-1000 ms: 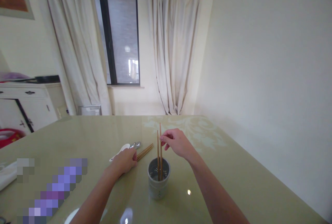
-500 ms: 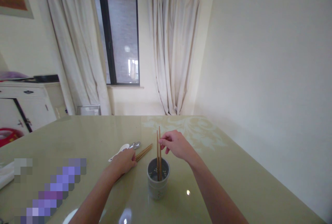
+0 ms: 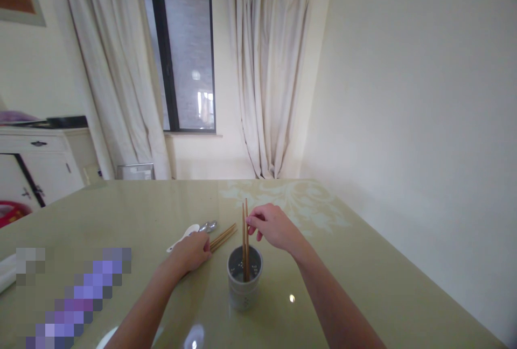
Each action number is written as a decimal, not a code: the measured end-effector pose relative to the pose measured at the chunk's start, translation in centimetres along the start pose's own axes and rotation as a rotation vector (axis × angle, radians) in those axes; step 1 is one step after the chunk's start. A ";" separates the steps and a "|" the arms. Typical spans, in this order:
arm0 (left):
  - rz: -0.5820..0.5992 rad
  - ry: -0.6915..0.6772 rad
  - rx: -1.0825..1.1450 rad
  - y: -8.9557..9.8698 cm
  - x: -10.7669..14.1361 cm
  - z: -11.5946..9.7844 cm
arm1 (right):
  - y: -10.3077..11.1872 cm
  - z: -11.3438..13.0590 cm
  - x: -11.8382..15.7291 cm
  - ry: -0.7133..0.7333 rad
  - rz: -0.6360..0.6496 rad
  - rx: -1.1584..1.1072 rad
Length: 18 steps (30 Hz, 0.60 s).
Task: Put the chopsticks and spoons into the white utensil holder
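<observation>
A grey cylindrical holder [image 3: 244, 290] with small holes in its base stands upright on the table. Two wooden chopsticks [image 3: 244, 241] stand inside it, their upper halves above the rim. My right hand [image 3: 269, 224] pinches the right-hand chopstick near its upper part. Left of the holder, my left hand [image 3: 196, 249] is closed over a bundle of chopsticks [image 3: 223, 238] lying on the table; its fingertips are partly hidden. Just beyond that hand lie a white spoon [image 3: 189, 230] and some shiny silver cutlery [image 3: 208, 227], both partly covered by it.
The glossy greenish table [image 3: 363, 295] runs to a wall on the right. A pixelated purple item [image 3: 84, 290] and a white object [image 3: 8, 271] lie at the left. Part of a white round thing [image 3: 108, 335] shows at the bottom edge. A white cabinet [image 3: 44, 160] stands beyond.
The view has shifted slightly, so everything sits a little further left. Both hands keep nearly the same places, and the two chopsticks still stand in the holder.
</observation>
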<state>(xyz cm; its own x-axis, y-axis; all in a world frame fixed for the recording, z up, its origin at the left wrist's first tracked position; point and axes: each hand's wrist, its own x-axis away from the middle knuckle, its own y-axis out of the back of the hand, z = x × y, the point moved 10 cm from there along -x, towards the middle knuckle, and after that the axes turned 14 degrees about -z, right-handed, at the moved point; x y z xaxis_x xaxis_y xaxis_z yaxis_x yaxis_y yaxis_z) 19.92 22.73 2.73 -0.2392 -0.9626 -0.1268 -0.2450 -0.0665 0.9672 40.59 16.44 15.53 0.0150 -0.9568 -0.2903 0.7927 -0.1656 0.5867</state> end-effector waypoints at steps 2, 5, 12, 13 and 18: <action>-0.011 -0.012 0.029 0.4 -0.1 -0.2 | 0.1 0.0 0.0 -0.003 -0.006 0.014; -0.046 -0.039 0.105 2.1 -0.3 -0.4 | 0.3 -0.1 0.1 -0.005 -0.004 0.029; -0.218 -0.009 0.879 11.0 0.7 -2.7 | 3.9 1.4 0.5 0.030 -0.161 0.140; -0.241 -0.016 0.975 12.2 1.2 -3.6 | 4.6 2.1 0.7 0.053 -0.207 0.104; -0.290 -0.194 1.072 15.7 4.0 -9.3 | 5.6 6.2 1.9 0.193 -0.257 -0.332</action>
<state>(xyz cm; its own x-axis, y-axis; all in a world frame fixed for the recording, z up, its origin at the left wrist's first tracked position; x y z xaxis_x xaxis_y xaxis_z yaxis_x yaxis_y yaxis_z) 23.81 15.43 19.49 -0.1610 -0.8843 -0.4382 -0.9732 0.0684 0.2194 41.24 12.18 22.93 -0.1190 -0.8277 -0.5484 0.9374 -0.2758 0.2128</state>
